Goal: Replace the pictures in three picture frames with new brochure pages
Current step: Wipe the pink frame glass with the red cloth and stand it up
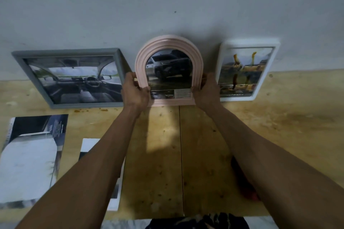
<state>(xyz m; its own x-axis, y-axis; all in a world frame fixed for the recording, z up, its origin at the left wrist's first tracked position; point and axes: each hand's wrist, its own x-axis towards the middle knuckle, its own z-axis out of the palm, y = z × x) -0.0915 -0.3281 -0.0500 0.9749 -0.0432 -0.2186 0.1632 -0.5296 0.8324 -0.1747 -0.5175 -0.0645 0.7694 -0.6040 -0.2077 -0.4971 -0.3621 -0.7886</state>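
Three frames stand against the wall at mid-picture: a grey frame (74, 78) left, an arched pink frame (168, 70) centre, a white frame (245, 69) right. Left hand (135, 92) and right hand (205, 92) curl their fingers round the pink one's sides, apparently standing it back on the counter (279, 126). Two loose brochure pages (31, 156) lie lower left. Next it needs steadying, then letting go.

Grey frame (74, 78) and white frame (245, 70) closely flank the pink arched frame (168, 55), gaps narrow. Bare plywood table (186, 145) centre; brochure pages (31, 158) left; reddish object (247, 188), possibly cloth, right.
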